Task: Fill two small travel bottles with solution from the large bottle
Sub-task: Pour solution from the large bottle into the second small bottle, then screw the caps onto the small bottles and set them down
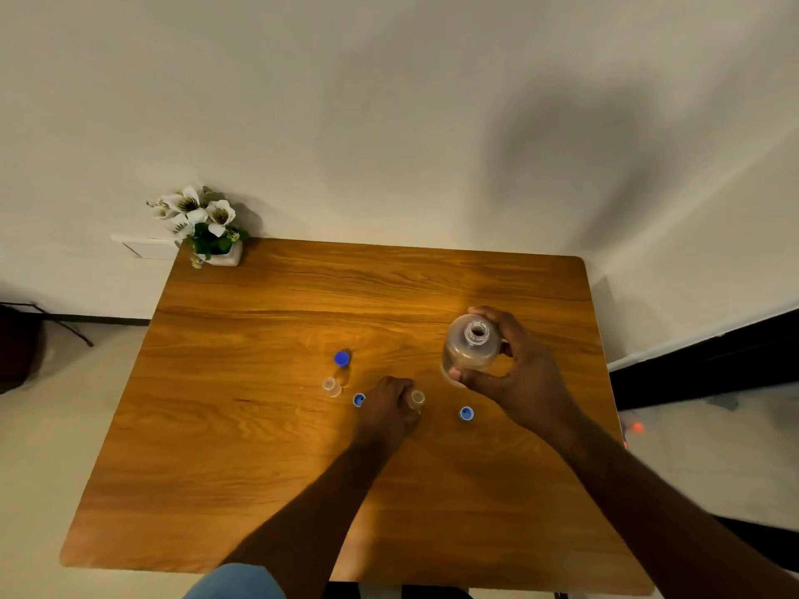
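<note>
My right hand [514, 373] is wrapped around the large clear bottle [471, 348], which stands upright and uncapped on the wooden table [259, 447]. My left hand [387, 404] grips a small open travel bottle [417, 398] just left of the large one. A second small clear bottle [331, 386] stands open further left, apart from both hands. A third small bottle with a blue cap [342, 359] stands behind it. Two loose blue caps lie on the table, one cap [359, 399] beside my left hand and another cap [466, 413] below my right hand.
A white pot of artificial white flowers [207, 224] sits at the table's far left corner against the wall. The table's right edge [605, 361] runs close to my right hand. A dark object [17, 348] stands on the floor at left.
</note>
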### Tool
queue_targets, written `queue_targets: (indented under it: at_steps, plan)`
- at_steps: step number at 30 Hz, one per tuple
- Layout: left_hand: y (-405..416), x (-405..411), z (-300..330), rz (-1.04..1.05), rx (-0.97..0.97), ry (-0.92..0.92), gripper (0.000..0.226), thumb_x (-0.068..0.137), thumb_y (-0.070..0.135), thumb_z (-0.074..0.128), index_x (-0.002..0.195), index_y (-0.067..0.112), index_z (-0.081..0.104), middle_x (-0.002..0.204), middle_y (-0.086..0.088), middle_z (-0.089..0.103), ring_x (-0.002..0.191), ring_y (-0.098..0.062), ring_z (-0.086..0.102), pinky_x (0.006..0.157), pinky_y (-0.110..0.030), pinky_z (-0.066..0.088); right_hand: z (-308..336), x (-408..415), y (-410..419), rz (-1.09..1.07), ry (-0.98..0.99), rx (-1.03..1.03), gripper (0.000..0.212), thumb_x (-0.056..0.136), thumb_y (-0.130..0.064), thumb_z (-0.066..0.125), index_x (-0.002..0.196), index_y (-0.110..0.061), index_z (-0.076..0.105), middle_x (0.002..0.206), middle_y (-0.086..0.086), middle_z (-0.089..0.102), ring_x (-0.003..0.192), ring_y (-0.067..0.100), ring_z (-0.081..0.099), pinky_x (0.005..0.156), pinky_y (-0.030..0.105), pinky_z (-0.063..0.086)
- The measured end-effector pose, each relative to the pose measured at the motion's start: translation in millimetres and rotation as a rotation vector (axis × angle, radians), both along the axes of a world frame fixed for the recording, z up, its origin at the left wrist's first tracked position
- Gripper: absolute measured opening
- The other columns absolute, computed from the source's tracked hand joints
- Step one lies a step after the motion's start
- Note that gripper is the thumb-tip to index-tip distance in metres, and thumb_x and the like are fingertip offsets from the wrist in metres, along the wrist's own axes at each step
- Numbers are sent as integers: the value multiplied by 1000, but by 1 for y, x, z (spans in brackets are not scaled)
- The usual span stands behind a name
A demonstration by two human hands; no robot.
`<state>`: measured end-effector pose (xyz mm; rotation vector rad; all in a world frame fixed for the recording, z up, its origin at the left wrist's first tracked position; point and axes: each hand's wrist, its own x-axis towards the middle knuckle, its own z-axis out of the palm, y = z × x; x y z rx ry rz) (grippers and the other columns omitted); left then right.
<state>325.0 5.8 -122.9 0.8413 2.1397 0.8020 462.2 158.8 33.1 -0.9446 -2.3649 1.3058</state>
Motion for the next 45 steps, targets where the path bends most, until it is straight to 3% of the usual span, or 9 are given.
queue_targets:
  at_steps: [6, 11, 18, 29, 34, 39, 42, 45]
  plan:
    - [-15, -8, 2, 63, 34, -6, 62, 83, 19, 82, 139, 19, 56, 130, 3, 59, 109, -10, 58, 96, -26, 53, -29, -46, 11, 4, 10, -51, 83, 69, -38, 89, 141, -29, 48, 135, -15, 56, 122, 4, 55, 97, 25, 53]
    - [-39, -18, 4, 117, 107, -2, 65, 78, 26, 86, 137, 22, 59, 122, 4, 63, 106, -8, 61, 94, -29, 55, -56, -96, 18, -6, 4, -66, 82, 73, -30, 89, 143, -26, 47, 132, -15, 53, 123, 8, 53, 93, 23, 51]
    - [-74, -34, 10, 167, 211, 24, 59, 76, 33, 87, 127, 38, 59, 117, 20, 63, 108, 1, 63, 89, -15, 52, -96, -154, 30, -13, -6, -48, 81, 73, -25, 89, 142, -21, 47, 136, -3, 58, 124, 16, 55, 98, 38, 55]
    - [-92, -57, 17, 175, 228, -7, 56, 79, 31, 87, 129, 33, 61, 120, 23, 62, 109, 2, 61, 88, -19, 55, -126, -175, 22, -95, -63, -41, 84, 75, -17, 86, 147, -17, 43, 145, 5, 53, 133, 24, 50, 105, 38, 49]
    - [-92, -61, 24, 152, 238, -4, 56, 79, 30, 86, 129, 34, 60, 119, 22, 62, 110, 1, 61, 87, -17, 54, -124, -175, 19, -110, -122, -67, 91, 77, -19, 85, 153, -17, 34, 150, 6, 49, 138, 24, 46, 104, 30, 43]
    - [-93, -68, 30, 154, 235, 0, 55, 79, 26, 86, 128, 33, 61, 119, 20, 62, 108, 2, 61, 86, -18, 55, -114, -169, 10, -232, -238, -112, 110, 76, -27, 87, 159, -14, 15, 154, 10, 44, 139, 30, 45, 106, 41, 46]
    - [-96, -75, 32, 162, 240, 6, 54, 79, 26, 86, 127, 31, 61, 118, 18, 63, 106, -1, 63, 84, -20, 56, -100, -158, -11, -310, -341, 103, 94, 76, -35, 85, 151, -16, 32, 147, 10, 52, 132, 31, 52, 100, 47, 52]
    - [-100, -84, 34, 194, 227, 9, 55, 78, 25, 88, 125, 33, 61, 113, 18, 62, 100, -1, 62, 79, -18, 54, -73, -142, -48, -109, -476, 399, 53, 81, -37, 76, 130, -27, 57, 129, -1, 65, 123, 23, 57, 101, 44, 46]
